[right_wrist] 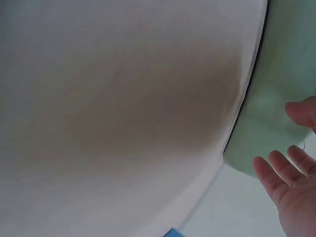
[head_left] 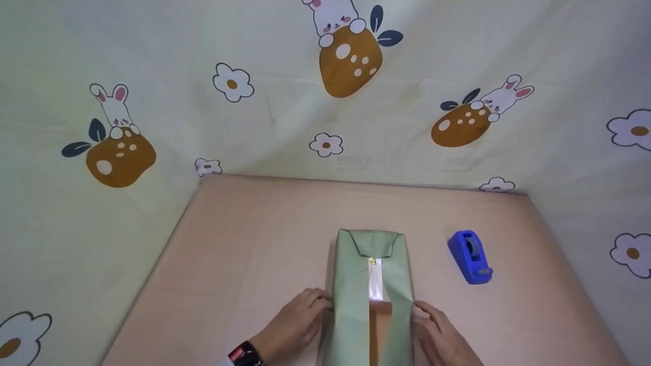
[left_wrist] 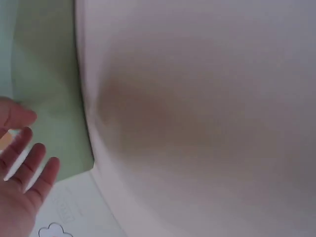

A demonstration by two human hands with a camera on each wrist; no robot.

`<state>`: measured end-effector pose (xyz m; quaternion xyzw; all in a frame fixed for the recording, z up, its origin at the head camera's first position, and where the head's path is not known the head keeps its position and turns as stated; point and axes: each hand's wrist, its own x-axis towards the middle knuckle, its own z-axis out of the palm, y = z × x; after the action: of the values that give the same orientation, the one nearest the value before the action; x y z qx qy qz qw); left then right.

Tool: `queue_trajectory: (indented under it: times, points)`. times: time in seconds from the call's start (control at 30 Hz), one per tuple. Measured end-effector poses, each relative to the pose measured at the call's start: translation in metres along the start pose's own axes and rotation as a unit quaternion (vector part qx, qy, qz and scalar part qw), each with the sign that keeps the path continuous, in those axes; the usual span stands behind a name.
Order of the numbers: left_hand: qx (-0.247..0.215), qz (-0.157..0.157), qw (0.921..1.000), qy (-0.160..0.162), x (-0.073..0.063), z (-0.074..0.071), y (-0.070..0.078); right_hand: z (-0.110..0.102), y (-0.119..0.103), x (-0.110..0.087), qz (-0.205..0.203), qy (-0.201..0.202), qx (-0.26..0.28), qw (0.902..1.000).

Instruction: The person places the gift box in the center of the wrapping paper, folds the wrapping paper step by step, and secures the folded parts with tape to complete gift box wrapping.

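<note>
A long box (head_left: pixel 377 325) lies lengthwise in front of me in the head view, wrapped in green paper (head_left: pixel 350 290). The paper's long edges leave a gap on top, where brown cardboard and a shiny white strip (head_left: pixel 375 284) show. At the far end a paper flap (head_left: pixel 375 243) is folded down, with a small yellow mark below it. My left hand (head_left: pixel 300 319) touches the left side of the box, its fingers (left_wrist: pixel 33 165) loosely extended in the left wrist view. Against the right side rests my right hand (head_left: pixel 441 333), with relaxed fingers (right_wrist: pixel 285 165).
To the right of the box stands a blue tape dispenser (head_left: pixel 470 258). The table has a pale brown cover (head_left: pixel 239 244). Around its back and sides hangs a cloth (head_left: pixel 274 117) printed with rabbits and flowers. A dark watch (head_left: pixel 245 354) is on the left wrist.
</note>
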<state>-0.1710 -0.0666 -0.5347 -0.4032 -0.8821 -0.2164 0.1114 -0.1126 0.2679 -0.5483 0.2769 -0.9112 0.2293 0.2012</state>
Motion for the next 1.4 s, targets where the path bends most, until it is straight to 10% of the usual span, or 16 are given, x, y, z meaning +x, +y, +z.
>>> queue_trajectory:
  times: [0.2, 0.3, 0.47, 0.9, 1.0, 1.1, 1.2, 1.3, 1.4]
  points:
    - [0.083, 0.065, 0.9934, 0.044, -0.005, 0.003, 0.009, 0.001, -0.004, 0.011, -0.049, 0.003, -0.071, 0.9963]
    - [0.121, 0.083, 0.9890, 0.017, -0.004, 0.002, 0.010, -0.003, -0.002, 0.011, -0.083, -0.032, -0.143, 0.9857]
    - [0.146, 0.115, 0.9812, -0.053, -0.005, 0.006, 0.010, -0.002, 0.005, 0.006, -0.144, -0.041, -0.146, 0.9779]
    - [0.175, 0.156, 0.9721, -0.011, 0.008, 0.010, 0.005, -0.008, -0.001, 0.023, -0.153, -0.086, -0.130, 0.9758]
    - [0.108, 0.106, 0.9885, -0.007, 0.006, 0.007, 0.013, -0.009, -0.010, 0.022, -0.108, -0.093, -0.110, 0.9836]
    - [-0.040, -0.020, 0.9990, -0.002, 0.004, 0.006, 0.023, -0.008, -0.021, 0.019, -0.001, -0.076, -0.058, 0.9954]
    - [-0.231, -0.173, 0.9573, 0.003, 0.003, 0.005, 0.031, -0.009, -0.032, 0.021, 0.212, -0.097, 0.062, 0.9705]
    - [-0.334, -0.283, 0.8990, -0.022, 0.005, 0.007, 0.033, -0.008, -0.035, 0.025, 0.390, -0.130, 0.155, 0.8983]
    - [-0.328, -0.315, 0.8880, -0.067, 0.006, 0.009, 0.032, -0.005, -0.032, 0.027, 0.431, -0.165, 0.175, 0.8695]
